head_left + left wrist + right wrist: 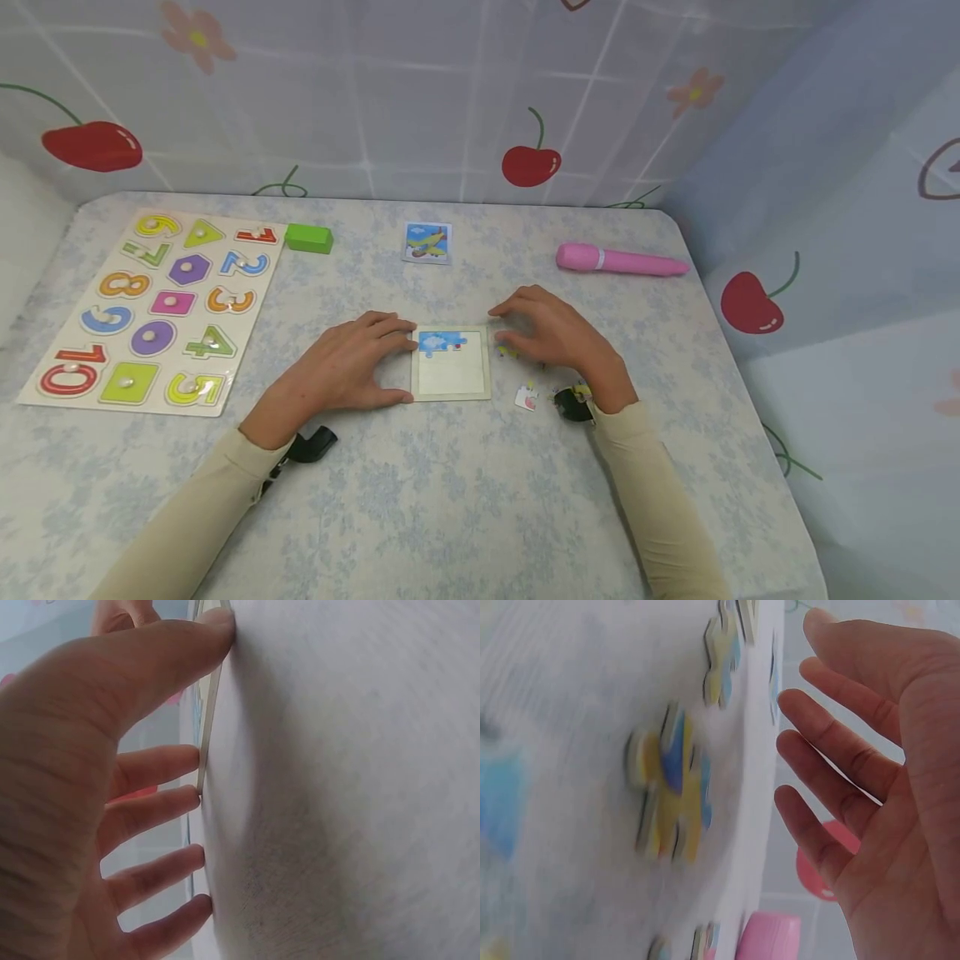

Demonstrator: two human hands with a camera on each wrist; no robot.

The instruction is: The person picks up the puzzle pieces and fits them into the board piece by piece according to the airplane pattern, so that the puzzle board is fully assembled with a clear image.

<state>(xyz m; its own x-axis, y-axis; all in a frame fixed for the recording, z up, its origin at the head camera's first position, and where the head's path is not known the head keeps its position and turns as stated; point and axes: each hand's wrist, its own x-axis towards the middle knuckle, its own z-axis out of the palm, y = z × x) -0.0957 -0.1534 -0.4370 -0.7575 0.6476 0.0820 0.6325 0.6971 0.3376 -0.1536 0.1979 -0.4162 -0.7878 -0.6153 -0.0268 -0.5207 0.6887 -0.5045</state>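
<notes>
A small square puzzle tray (452, 397) lies flat on the table, with joined blue sky-patterned puzzle pieces (441, 340) along its upper left. My left hand (348, 364) rests at the tray's left side, thumb and fingertips touching its edge. In the left wrist view the thumb (172, 664) presses at the edge while the other fingers stay spread. Just right of the tray, my right hand (551, 335) hovers over the table with loosely bent fingers and nothing in them. Below it lie loose pieces, including a white one (527, 397) and a yellow-and-blue one (676, 784).
A number-and-shape peg board (247, 333) lies at the left, with a green block (309, 239) at its upper corner. Behind the tray is an airplane picture card (427, 243). A pink pen-shaped object (630, 262) lies at the back right. A cherry-patterned curtain (420, 100) hangs behind the table.
</notes>
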